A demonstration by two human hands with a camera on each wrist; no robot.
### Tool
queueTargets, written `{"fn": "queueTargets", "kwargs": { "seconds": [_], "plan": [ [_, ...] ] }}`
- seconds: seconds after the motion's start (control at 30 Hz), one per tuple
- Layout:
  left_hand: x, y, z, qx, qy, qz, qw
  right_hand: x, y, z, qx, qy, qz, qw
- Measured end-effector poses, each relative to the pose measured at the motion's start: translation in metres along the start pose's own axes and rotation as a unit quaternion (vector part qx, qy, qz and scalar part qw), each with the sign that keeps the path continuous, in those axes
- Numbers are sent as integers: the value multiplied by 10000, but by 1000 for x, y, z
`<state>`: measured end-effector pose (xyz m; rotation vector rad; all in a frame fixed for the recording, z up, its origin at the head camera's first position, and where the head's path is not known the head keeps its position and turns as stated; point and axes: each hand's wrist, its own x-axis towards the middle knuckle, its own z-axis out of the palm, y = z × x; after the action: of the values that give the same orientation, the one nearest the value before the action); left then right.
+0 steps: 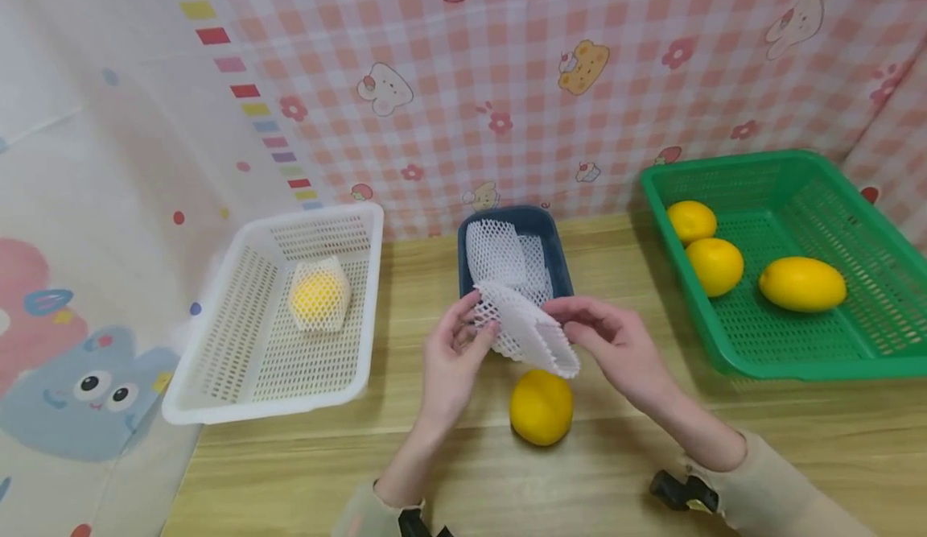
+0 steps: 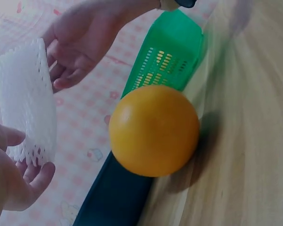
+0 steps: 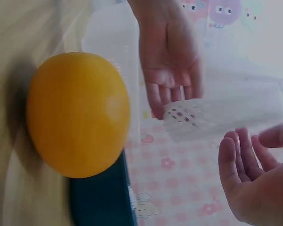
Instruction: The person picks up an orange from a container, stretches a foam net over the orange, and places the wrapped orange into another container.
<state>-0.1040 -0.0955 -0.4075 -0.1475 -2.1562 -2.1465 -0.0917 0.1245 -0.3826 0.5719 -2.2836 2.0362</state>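
Note:
Between thumb and fingers, my left hand (image 1: 452, 360) pinches one end of a white foam fruit net (image 1: 525, 332), a flattened tube with its other end gaping to the right. My right hand (image 1: 623, 348) is at that gaping end, its fingers loosely bent and thumb apart, close beside the net (image 3: 226, 117). A round yellow-orange fruit (image 1: 541, 408) lies on the wooden table just below the net. Behind the hands, a dark blue tray (image 1: 554, 259) holds more white foam nets (image 1: 496, 251), partly covered by the held one.
On the left stands a white plastic basket (image 1: 365, 295) with one yellow fruit (image 1: 319, 295) inside a foam net. A green basket (image 1: 724, 344) on the right contains three yellow fruits (image 1: 802, 284). A pink checked cloth (image 1: 449, 142) hangs behind the table.

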Motion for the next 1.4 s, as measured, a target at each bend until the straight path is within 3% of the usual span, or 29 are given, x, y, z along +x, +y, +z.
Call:
{"fn": "queueTargets", "kwargs": {
  "seconds": [0.17, 0.4, 0.77, 1.17, 1.3, 1.4],
  "plan": [
    [-5, 0, 6, -76, -357, -109, 9993, -1, 9, 1, -50, -16, -5, 10000],
    [-10, -1, 11, 53, -515, -295, 9982, -1, 14, 5, -446, 5, 230, 9987],
    [-13, -3, 13, 9, -786, -298, 9965, -2, 20, 13, -604, -510, 545, 9954],
    [-14, -5, 7, 13, -1251, -174, 9920, -5, 13, 10, -1131, -314, 971, 9883],
    [-13, -7, 5, -72, -1321, -309, 9907, -6, 14, 7, -1129, -234, 820, 9899],
    [-13, -8, 2, -118, -1373, -279, 9901, -7, 15, 6, -701, -172, 593, 9956]
  ]
}}
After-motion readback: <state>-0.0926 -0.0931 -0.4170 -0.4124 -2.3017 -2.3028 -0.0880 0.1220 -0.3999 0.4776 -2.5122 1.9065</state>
